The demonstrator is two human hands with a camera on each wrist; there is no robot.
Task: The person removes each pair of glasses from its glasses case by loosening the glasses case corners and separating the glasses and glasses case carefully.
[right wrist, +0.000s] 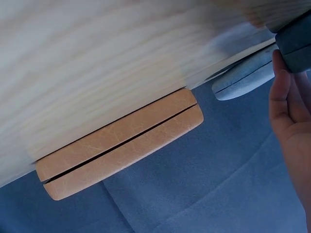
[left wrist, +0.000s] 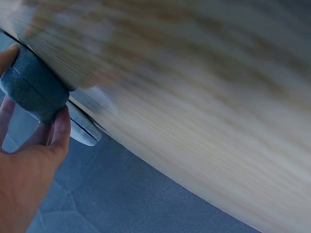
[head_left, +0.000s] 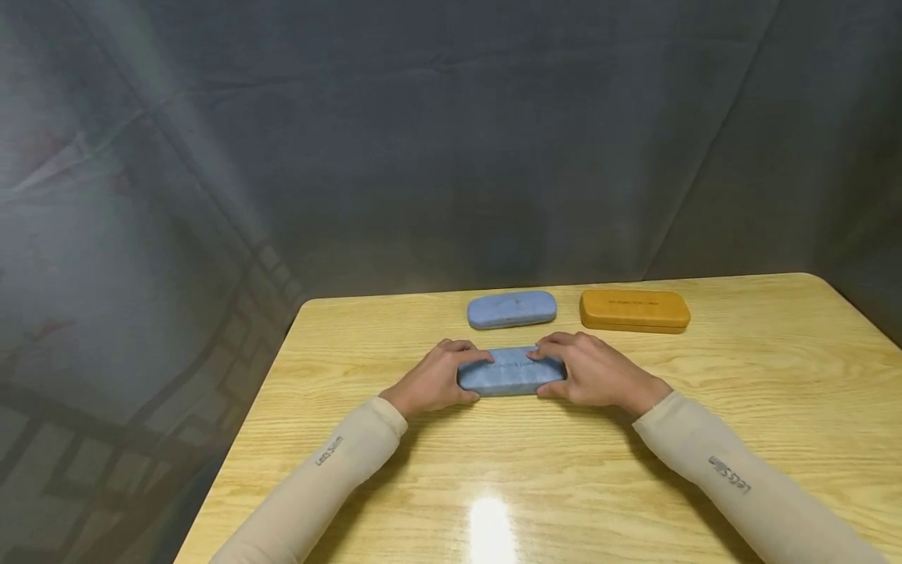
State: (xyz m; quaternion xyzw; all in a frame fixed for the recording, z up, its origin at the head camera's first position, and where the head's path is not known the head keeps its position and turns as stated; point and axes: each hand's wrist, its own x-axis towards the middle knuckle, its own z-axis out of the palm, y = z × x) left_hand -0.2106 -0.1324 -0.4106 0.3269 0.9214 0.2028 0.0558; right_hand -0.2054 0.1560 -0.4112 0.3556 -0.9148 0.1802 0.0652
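A grey-blue glasses case [head_left: 509, 376] with dark lettering on its closed lid lies between both hands in the head view. My left hand [head_left: 435, 377] grips its left end, thumb at the near side and fingers over the top and far edge. At the right end my right hand [head_left: 597, 371] holds it the same way. The left wrist view shows the end of this case [left wrist: 36, 85] between thumb and fingers, its seam closed. Only a dark corner of the case [right wrist: 295, 46] appears in the right wrist view, against the fingers.
Behind the held case lies a periwinkle-blue glasses case [head_left: 512, 310]. To its right sits a mustard-orange glasses case [head_left: 634, 310], also closed. All are on a light wooden table [head_left: 366, 337], with a dark grey cloth [head_left: 451, 172] hanging behind its far edge.
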